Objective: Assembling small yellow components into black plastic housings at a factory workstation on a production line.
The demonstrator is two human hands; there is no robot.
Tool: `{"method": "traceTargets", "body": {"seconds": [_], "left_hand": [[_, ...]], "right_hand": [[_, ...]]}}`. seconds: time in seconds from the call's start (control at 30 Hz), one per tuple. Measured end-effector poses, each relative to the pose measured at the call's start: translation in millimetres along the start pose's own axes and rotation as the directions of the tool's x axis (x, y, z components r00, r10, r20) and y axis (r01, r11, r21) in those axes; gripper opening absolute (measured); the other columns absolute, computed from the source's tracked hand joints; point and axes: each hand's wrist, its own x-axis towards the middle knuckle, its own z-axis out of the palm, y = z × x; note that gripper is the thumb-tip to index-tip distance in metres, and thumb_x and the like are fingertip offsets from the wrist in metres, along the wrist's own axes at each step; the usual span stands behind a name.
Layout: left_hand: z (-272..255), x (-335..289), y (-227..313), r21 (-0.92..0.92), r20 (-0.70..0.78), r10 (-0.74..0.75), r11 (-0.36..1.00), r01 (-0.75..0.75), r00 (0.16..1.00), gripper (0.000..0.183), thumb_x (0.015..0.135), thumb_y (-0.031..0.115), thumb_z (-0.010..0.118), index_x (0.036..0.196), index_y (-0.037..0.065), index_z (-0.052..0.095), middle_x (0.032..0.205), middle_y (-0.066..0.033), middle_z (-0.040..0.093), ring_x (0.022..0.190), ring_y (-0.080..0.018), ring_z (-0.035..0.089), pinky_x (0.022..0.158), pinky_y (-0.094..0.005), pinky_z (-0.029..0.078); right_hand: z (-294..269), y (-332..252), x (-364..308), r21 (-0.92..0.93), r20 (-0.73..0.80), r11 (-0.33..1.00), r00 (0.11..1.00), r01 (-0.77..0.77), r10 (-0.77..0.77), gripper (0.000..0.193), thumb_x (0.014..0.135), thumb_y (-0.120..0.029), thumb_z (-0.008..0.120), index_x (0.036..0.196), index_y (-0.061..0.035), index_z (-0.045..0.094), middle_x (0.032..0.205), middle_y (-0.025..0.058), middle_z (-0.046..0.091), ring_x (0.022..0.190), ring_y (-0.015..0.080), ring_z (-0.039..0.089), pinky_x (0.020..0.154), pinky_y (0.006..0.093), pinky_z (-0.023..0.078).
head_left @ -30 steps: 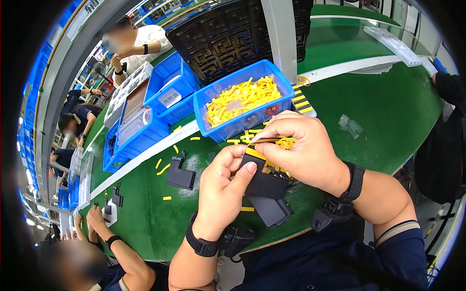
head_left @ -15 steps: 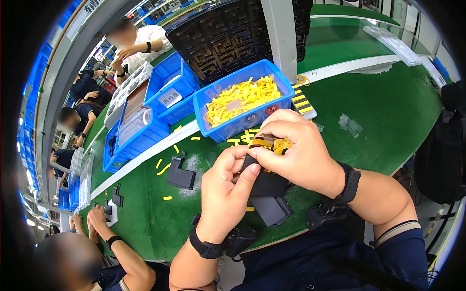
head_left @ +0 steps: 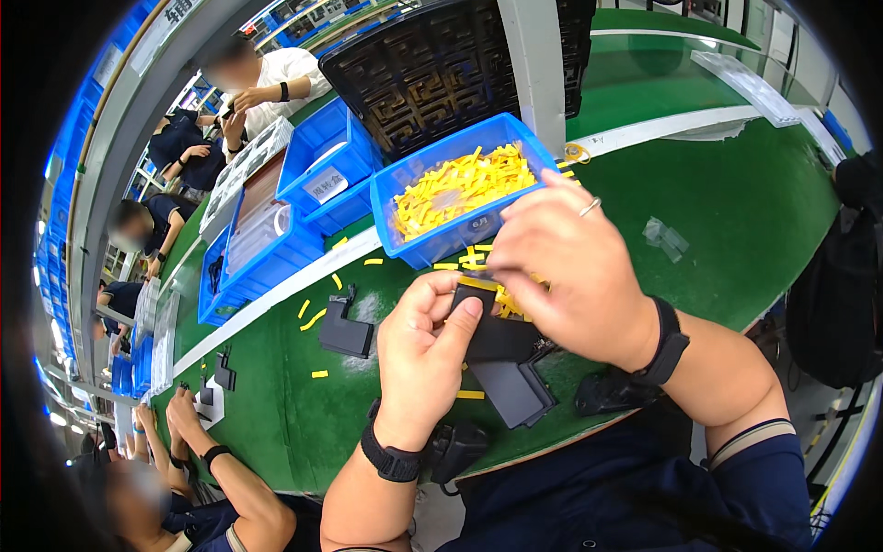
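Observation:
My left hand (head_left: 418, 345) grips a flat black plastic part (head_left: 501, 339) between thumb and fingers. A yellow strip (head_left: 475, 283) lies along that part's upper edge. Over the strip's right end hovers my right hand (head_left: 575, 267), its fingers smeared by motion; whether they pinch anything does not show. Loose yellow strips (head_left: 476, 254) are scattered behind and below the two hands. Beneath the held part, another dark grey plastic part (head_left: 515, 397) rests on the green table. An L-shaped black part (head_left: 346, 329) lies to the left of my left hand.
A blue bin (head_left: 391, 228) full of yellow strips stands just beyond my hands. More blue bins (head_left: 345, 213) and a grey post (head_left: 533, 74) are behind it. Clear film pieces (head_left: 666, 239) lie at right. A co-worker's arm (head_left: 235, 478) reaches the table at lower left.
My right hand's fingers have lifted and spread from the held part's edge. The dark-striped piece formerly under them no longer shows there; a plain yellow strip is visible on the edge.

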Motion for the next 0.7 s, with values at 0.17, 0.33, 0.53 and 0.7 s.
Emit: {"method": "traceTargets", "body": {"seconds": [0.17,0.33,0.53,0.7], "left_hand": [[-2.1,-0.1,3.0,-0.205,0.059,0.004,0.979,0.008,0.998,0.019,0.089,0.002,0.051,0.107,-0.002,0.047,0.096,-0.0098,0.064,0.086,-0.0116,0.06,0.077,-0.0227,0.047],[-2.6,2.3,-1.5,-0.297,0.001,0.119,0.948,-0.113,0.993,0.019,0.089,0.002,0.051,0.108,-0.002,0.046,0.099,-0.0096,0.063,0.088,-0.0109,0.059,0.08,-0.0224,0.045],[1.3,-3.3,2.2,0.244,0.032,0.307,0.921,-0.305,0.951,0.027,0.088,0.004,0.054,0.112,-0.001,0.045,0.093,-0.0076,0.065,0.085,-0.0106,0.06,0.073,-0.0227,0.046],[2.3,-0.9,4.7,-0.066,0.009,0.197,0.978,-0.196,0.98,0.024,0.089,0.002,0.051,0.112,-0.002,0.047,0.096,-0.0098,0.064,0.088,-0.0136,0.061,0.078,-0.0249,0.047]], "right_hand": [[-5.6,-0.1,8.3,0.206,-0.034,0.979,0.999,-0.005,0.012,0.015,0.066,0.001,0.066,0.076,-0.0081,0.06,0.085,0.0022,0.065,0.093,0.0239,0.06,0.097,0.0473,0.037],[1.0,-8.9,-1.8,0.174,0.02,0.985,1.0,-0.002,-0.002,0.011,0.067,-0.005,0.066,0.076,-0.008,0.06,0.082,0.0033,0.062,0.094,0.0259,0.057,0.093,0.0453,0.038],[0.9,-2.4,2.7,0.45,0.119,0.869,0.978,-0.204,0.168,0.012,0.066,-0.001,0.069,0.075,-0.0056,0.063,0.082,0.0056,0.065,0.094,0.026,0.059,0.089,0.0397,0.041],[-4.0,-7.5,5.9,0.217,-0.104,0.976,0.994,0.004,0.019,0.011,0.068,0.001,0.067,0.078,-0.0037,0.062,0.083,0.0064,0.064,0.087,0.0246,0.06,0.085,0.0383,0.044]]}}
